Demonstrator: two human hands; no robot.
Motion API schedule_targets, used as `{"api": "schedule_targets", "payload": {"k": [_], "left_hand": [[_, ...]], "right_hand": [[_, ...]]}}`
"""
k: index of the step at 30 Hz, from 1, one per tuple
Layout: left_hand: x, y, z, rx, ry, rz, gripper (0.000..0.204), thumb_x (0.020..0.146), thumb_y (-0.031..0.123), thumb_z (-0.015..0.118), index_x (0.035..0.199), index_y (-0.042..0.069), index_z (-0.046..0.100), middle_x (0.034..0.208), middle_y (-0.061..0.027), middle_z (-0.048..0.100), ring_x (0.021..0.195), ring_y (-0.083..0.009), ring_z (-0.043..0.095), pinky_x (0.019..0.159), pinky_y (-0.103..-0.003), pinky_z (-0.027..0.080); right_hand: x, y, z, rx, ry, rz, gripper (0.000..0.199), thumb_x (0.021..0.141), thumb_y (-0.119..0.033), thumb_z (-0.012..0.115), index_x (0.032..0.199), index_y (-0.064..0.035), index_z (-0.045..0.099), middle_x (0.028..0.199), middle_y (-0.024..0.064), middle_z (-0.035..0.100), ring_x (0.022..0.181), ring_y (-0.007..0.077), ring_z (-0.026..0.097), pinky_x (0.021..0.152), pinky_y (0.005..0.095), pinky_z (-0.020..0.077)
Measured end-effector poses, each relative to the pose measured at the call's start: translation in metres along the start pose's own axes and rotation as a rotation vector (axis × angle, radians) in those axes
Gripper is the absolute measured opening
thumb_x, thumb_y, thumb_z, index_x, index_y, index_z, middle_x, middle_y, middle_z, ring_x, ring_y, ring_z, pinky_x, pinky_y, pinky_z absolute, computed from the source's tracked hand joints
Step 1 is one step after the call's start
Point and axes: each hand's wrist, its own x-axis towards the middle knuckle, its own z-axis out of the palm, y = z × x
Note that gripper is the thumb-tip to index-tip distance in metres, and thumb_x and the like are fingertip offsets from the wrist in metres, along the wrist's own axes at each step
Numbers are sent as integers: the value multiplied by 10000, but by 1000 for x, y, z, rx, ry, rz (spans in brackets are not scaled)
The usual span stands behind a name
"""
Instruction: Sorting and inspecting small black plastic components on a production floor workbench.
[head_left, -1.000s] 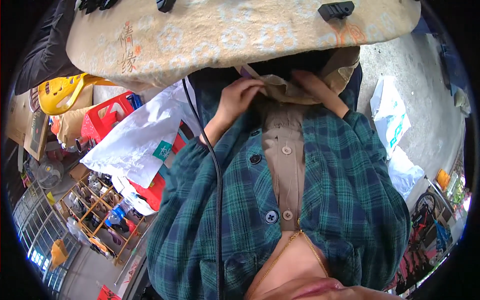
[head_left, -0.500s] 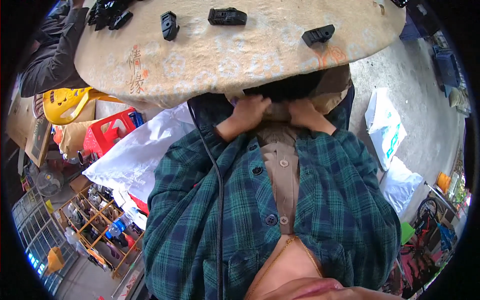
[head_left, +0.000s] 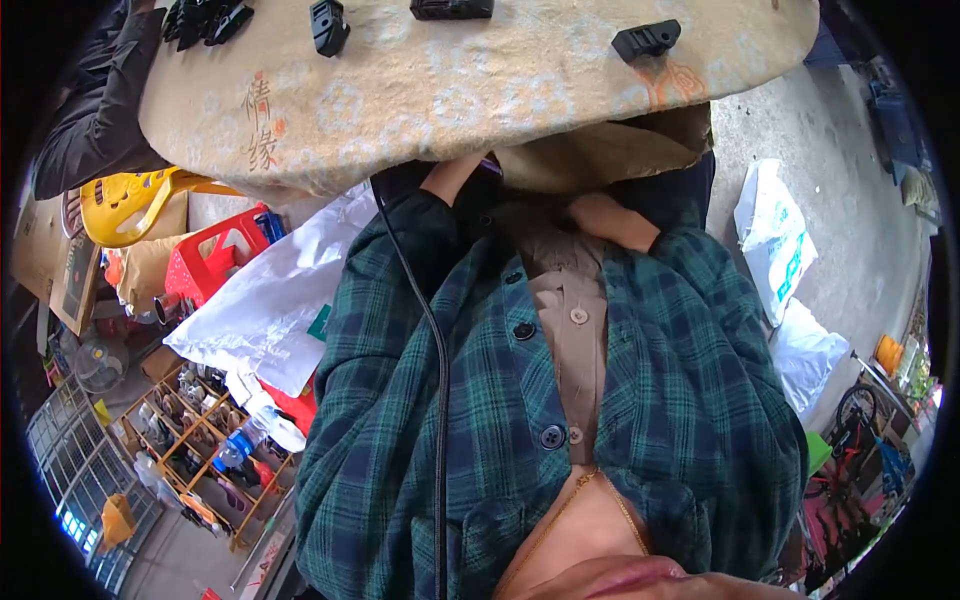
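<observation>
My left hand reaches under the near edge of the cloth-covered table [head_left: 380, 120]; only its wrist [head_left: 455, 178] shows, and the fingers are hidden. Low in my lap, beside the brown shirt front, rests my right hand [head_left: 603, 218]. Its back is visible, while its fingers turn down out of sight. Just beyond it, a brown container like a paper sack or carton [head_left: 600, 158] sits partly beneath the tabletop, its rim slanting up on the right. On the table lie separate black plastic parts: one at the right [head_left: 646, 40], one in the middle [head_left: 452, 8] and one further left [head_left: 328, 27].
A pile of black parts [head_left: 205, 20] lies at the table's far left, near another person's dark sleeve [head_left: 95, 125]. A black cable [head_left: 437, 380] runs down my front. Left are a yellow chair [head_left: 125, 210], red stool [head_left: 210, 255] and white sack [head_left: 270, 310]; right, white bags [head_left: 770, 235].
Both hands were together at the brown container's near edge. My left hand has gone forward under the table; the right has drawn slightly toward my body. The container's rim has shifted and shows more.
</observation>
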Motion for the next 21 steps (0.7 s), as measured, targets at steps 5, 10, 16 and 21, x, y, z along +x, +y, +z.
{"api": "schedule_targets", "payload": {"k": [5,10,16,21], "left_hand": [[-10,20,-13,209,-477,-15,329,753,127,548,1076,78,589,1065,-148,587,1002,-310,540,865,-379,423],[-51,84,-39,30,-1070,46,304,720,107,622,1018,50,604,1022,-150,605,981,-292,569,797,-339,458],[-88,110,-148,-178,-661,-188,321,841,192,589,1095,-1,547,1018,-103,604,963,-213,567,846,-309,439],[-85,141,-252,-252,113,-667,184,885,195,529,937,27,584,641,-29,550,599,-108,539,571,-219,441]], "right_hand": [[-1,11,24,149,-47,90,265,776,-150,485,987,-56,614,908,173,619,861,346,582,739,414,465],[-59,-55,6,482,266,294,257,782,-171,488,968,-51,619,961,168,609,904,342,566,766,401,453],[-43,-90,-118,290,164,16,199,762,-132,575,930,-36,622,973,134,604,917,290,566,796,349,445],[-75,-103,-185,390,579,120,222,718,-102,626,920,-8,627,882,152,598,804,323,578,691,377,472]]}}
